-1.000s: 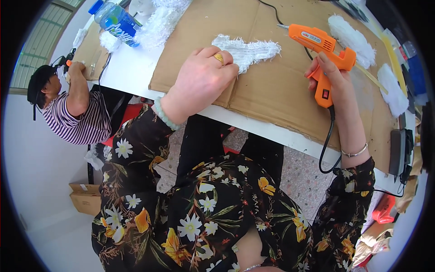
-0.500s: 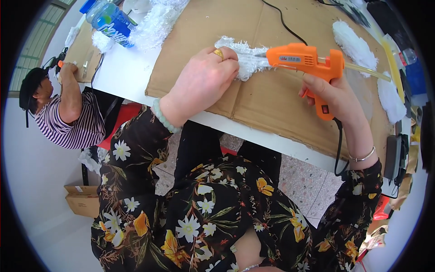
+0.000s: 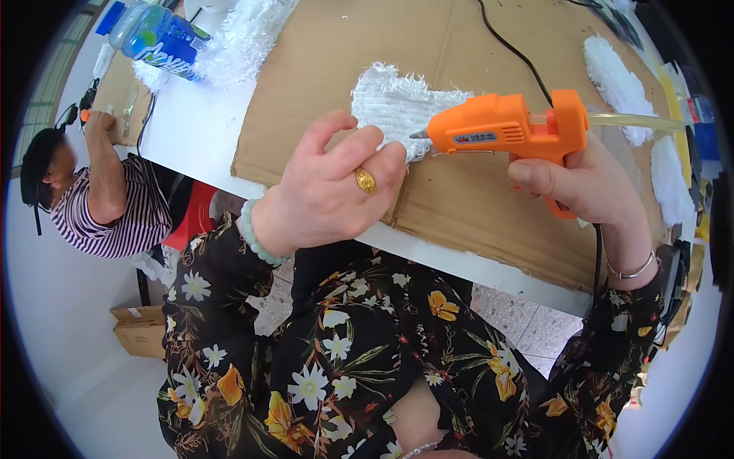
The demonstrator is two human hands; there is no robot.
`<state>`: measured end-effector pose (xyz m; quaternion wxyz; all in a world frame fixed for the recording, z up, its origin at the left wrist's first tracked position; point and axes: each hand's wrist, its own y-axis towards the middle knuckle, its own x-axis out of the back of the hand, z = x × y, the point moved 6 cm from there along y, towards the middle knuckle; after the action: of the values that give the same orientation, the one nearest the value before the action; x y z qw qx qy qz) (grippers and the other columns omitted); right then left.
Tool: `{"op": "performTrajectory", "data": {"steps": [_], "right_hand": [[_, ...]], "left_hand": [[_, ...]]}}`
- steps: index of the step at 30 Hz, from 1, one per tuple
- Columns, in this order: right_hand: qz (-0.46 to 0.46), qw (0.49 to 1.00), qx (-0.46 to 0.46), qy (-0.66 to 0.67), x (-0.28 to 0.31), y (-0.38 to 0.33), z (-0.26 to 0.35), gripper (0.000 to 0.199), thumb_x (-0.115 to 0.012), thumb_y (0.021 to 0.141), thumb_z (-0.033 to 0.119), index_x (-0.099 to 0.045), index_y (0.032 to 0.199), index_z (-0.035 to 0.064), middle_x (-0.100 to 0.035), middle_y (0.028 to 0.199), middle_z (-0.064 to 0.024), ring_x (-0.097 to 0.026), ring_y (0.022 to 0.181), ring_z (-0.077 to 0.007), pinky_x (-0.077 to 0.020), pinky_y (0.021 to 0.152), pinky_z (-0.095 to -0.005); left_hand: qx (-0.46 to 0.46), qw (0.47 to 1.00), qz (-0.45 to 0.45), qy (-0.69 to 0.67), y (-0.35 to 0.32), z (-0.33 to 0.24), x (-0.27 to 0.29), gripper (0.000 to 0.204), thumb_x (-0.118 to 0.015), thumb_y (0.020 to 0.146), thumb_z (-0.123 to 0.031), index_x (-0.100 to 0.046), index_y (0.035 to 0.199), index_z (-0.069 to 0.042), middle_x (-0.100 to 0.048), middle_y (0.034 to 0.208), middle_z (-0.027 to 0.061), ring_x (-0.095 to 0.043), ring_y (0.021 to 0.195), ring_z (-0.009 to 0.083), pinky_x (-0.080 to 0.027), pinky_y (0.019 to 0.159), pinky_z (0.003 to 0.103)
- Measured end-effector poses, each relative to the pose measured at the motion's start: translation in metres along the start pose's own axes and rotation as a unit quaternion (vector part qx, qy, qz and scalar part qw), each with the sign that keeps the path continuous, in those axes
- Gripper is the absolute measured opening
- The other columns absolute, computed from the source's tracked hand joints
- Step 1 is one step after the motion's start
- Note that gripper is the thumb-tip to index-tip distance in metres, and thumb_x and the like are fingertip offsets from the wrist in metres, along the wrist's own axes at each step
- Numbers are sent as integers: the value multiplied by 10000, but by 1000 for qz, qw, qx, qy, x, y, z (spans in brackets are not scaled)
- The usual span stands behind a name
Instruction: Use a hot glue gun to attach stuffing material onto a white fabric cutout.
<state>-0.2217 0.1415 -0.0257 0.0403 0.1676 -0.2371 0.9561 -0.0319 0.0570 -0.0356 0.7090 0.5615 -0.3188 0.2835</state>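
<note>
My right hand (image 3: 581, 183) is wrapped round the grip of an orange hot glue gun (image 3: 489, 126), and a clear glue stick (image 3: 634, 120) juts from its back. The gun's metal nozzle points left, over a frayed white piece of ribbed cloth (image 3: 394, 99) lying on the cardboard. My left hand (image 3: 336, 183), a gold ring on one finger, is closed beside the nozzle, at the cloth's near edge. Its fingers are curled, and their tips and the thumb are hidden from above, so what they hold cannot be seen.
A brown cardboard sheet (image 3: 306, 84) covers much of the white table (image 3: 199, 122). A blue-labelled bottle (image 3: 157, 38) and fluffy white material (image 3: 241, 38) are at the far left. More white pieces (image 3: 618, 80) lie on the right. The black cord (image 3: 512, 46) crosses the cardboard. Another person (image 3: 107, 191) sits at left.
My left hand has come off the middle of the cloth toward me, its fingers curled, uncovering more cloth. The glue gun has shifted slightly left and nearer, its nozzle now showing.
</note>
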Motion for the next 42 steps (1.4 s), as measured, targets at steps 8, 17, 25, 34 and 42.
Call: {"op": "performTrajectory", "data": {"steps": [8, 17, 25, 34, 42], "right_hand": [[-1, 1000, -2, -3, -2, -1, 4, 340, -720, 760, 185, -584, 1037, 41, -537, 739, 35, -465, 635, -42, -398, 561, -219], [23, 998, 39, -47, 1, -1, 9, 383, -739, 748, 163, -583, 1075, 40, -535, 716, 40, -459, 569, -41, -384, 498, -208], [49, 996, -12, -67, -2, 2, 15, 374, -753, 738, 179, -586, 1048, 50, -539, 716, 35, -469, 601, -48, -395, 532, -216], [42, 995, 17, -90, -7, 4, 16, 365, -753, 743, 230, -594, 1022, 54, -555, 727, 14, -486, 647, -76, -414, 590, -254], [26, 997, 42, -62, -5, 3, 13, 354, -753, 740, 221, -592, 1003, 45, -565, 739, 5, -502, 659, -83, -421, 602, -254]], "left_hand": [[-6, 998, -41, 48, -2, -9, 1, 90, -653, 638, -19, -589, 677, -69, -519, 774, -1, -505, 802, 166, -468, 761, 386], [-4, 999, -39, 22, -1, -8, 5, 107, -652, 608, 2, -594, 656, -74, -483, 693, -15, -479, 728, 157, -471, 759, 378], [-2, 999, -45, 21, 0, -8, 3, 99, -647, 624, 8, -590, 638, -71, -465, 670, -22, -477, 710, 142, -469, 774, 384], [-36, 999, -14, 16, -1, -9, 3, 201, -723, 507, -41, -665, 700, -42, -468, 701, 8, -418, 729, 195, -471, 712, 415], [-3, 1000, -18, 21, 0, -9, 3, 96, -650, 639, 2, -585, 637, -67, -455, 669, -22, -488, 710, 140, -462, 791, 389]]}}
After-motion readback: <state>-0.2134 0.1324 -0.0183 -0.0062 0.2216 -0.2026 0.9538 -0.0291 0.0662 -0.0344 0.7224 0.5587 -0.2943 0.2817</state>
